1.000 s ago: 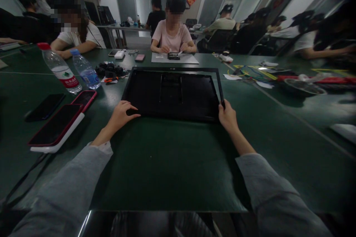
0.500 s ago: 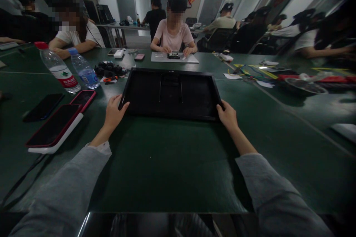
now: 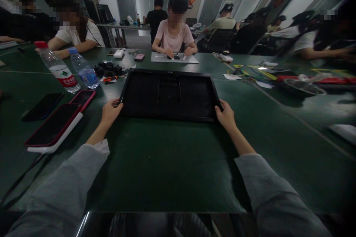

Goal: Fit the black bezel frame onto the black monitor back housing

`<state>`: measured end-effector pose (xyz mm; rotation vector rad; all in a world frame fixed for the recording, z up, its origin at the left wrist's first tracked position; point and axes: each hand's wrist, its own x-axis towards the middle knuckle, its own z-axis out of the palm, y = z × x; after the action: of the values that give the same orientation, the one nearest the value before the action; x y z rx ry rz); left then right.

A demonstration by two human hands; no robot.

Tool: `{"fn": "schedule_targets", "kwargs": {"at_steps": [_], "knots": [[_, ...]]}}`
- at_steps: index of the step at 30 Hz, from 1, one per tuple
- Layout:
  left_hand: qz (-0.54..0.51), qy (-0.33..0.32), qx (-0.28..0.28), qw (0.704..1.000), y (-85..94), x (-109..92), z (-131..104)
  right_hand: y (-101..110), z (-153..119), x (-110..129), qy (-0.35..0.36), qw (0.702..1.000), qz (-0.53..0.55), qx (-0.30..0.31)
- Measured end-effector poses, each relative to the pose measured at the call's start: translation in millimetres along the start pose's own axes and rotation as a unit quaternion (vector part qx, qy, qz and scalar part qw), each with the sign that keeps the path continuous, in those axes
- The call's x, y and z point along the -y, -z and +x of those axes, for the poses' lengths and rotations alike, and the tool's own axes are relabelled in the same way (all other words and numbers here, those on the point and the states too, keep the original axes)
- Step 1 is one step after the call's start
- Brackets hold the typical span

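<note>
A black rectangular casing [image 3: 169,105], shallow with a raised rim and a small light logo on its far edge, lies on the green table in front of me. My left hand [image 3: 110,113] grips its left edge, thumb over the rim and fingers outside. On the opposite edge, my right hand [image 3: 226,115] holds the near right part in the same way. A bracket-like outline shows in the casing's upper middle. The fingertips under both edges are hidden.
Left on the table [image 3: 167,170] are a red-capped bottle [image 3: 61,70], a blue-capped bottle [image 3: 83,68], and phones [image 3: 54,124]. Orange-handled pliers [image 3: 109,79] lie beyond. Wires [image 3: 250,72] and a dark bowl [image 3: 303,87] are at right. A person [image 3: 175,33] works opposite.
The casing has shifted slightly left, with both hands still on its edges. My left hand sits a little further left. The hands of the person opposite have moved over their small parts.
</note>
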<state>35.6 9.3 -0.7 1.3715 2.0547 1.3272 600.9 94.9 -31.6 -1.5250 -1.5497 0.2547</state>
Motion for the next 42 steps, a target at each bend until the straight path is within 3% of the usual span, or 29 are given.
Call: {"fn": "schedule_targets", "kwargs": {"at_steps": [7, 13, 23, 30, 36, 42], "knots": [[0.089, 0.008, -0.009, 0.996, 6.9, -9.1, -6.8, -0.6, 2.5, 1.2, -0.002, 1.000, 0.029, 0.008], [0.135, -0.019, -0.004, 0.991, 7.8, -14.2, -12.2, -0.6, 2.3, 2.5, 0.007, 1.000, -0.024, -0.008], [0.085, -0.002, 0.016, 0.996, 7.9, -18.7, -13.9, -0.2, -2.5, 12.9, 0.023, 0.996, -0.082, -0.032], [0.066, 0.025, 0.047, 0.996, 7.2, -13.3, -5.6, -0.7, 4.4, 8.2, -0.003, 1.000, -0.023, 0.012], [0.069, 0.033, 0.063, 0.995, 9.7, -9.0, -0.1, -1.5, 3.4, 8.5, 0.000, 1.000, -0.010, 0.012], [0.087, 0.027, 0.072, 0.993, 16.9, -2.6, 4.4, 12.1, 4.4, 4.4, -0.032, 0.998, 0.004, 0.059]]}}
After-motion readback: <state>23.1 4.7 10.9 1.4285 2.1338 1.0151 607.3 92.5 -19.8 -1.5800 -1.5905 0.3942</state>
